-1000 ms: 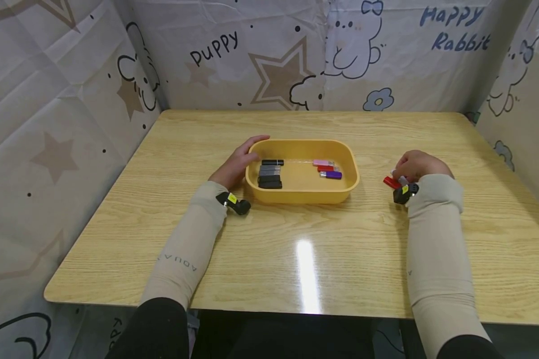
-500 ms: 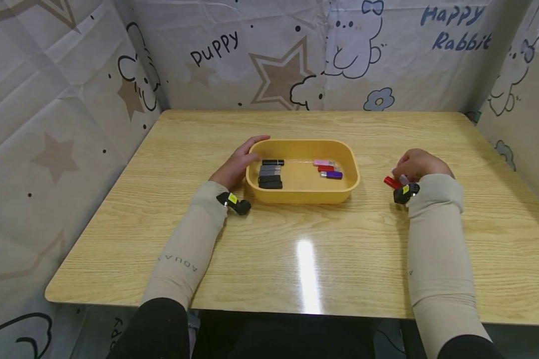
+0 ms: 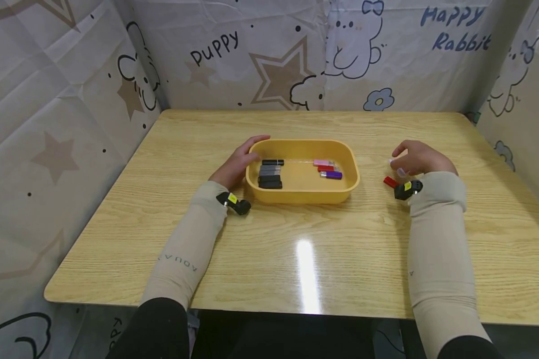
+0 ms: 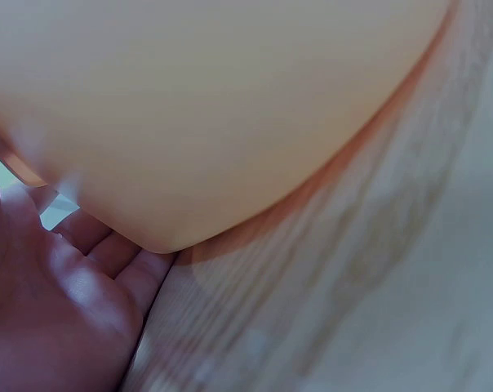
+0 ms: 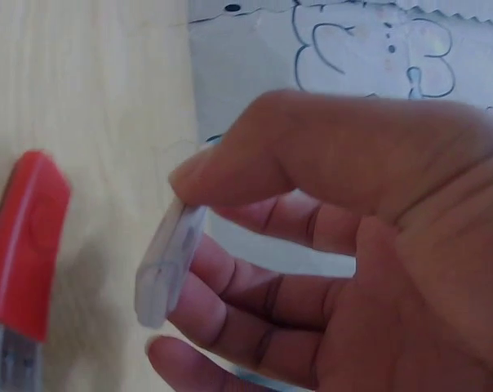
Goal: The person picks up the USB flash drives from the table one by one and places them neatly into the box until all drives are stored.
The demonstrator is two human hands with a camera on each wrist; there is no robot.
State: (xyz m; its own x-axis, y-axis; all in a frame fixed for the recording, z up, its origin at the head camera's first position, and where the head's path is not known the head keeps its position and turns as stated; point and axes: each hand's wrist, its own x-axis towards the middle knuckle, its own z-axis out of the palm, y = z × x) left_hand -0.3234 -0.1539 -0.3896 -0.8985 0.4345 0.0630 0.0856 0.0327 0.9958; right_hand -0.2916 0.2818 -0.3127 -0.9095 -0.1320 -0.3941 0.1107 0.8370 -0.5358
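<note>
My left hand (image 3: 239,162) holds the left end of a yellow plastic tub (image 3: 303,198), thumb at the rim and the other fingers along its outer wall (image 4: 230,122). Black and grey USB flash drives (image 3: 270,174) lie in a column at the tub's left. At its right are a pink one (image 3: 323,163), a red one (image 3: 326,168) and a purple one (image 3: 331,175). To the right of the tub, my right hand (image 3: 419,157) pinches a pale, clear-ended flash drive (image 5: 166,265) above the table. Another red flash drive (image 5: 28,245) lies beside that hand.
The wooden table (image 3: 251,259) carries the tub and the loose red drive. Cloth-hung walls (image 3: 233,60) with cartoon prints enclose its back and sides. Cameras are strapped to both wrists, the right one (image 3: 407,190) close to the red drive.
My right hand has risen and shifted slightly away from the table, lifting the pale flash drive. The red drive beside it stays put. My left hand and the tub have not moved.
</note>
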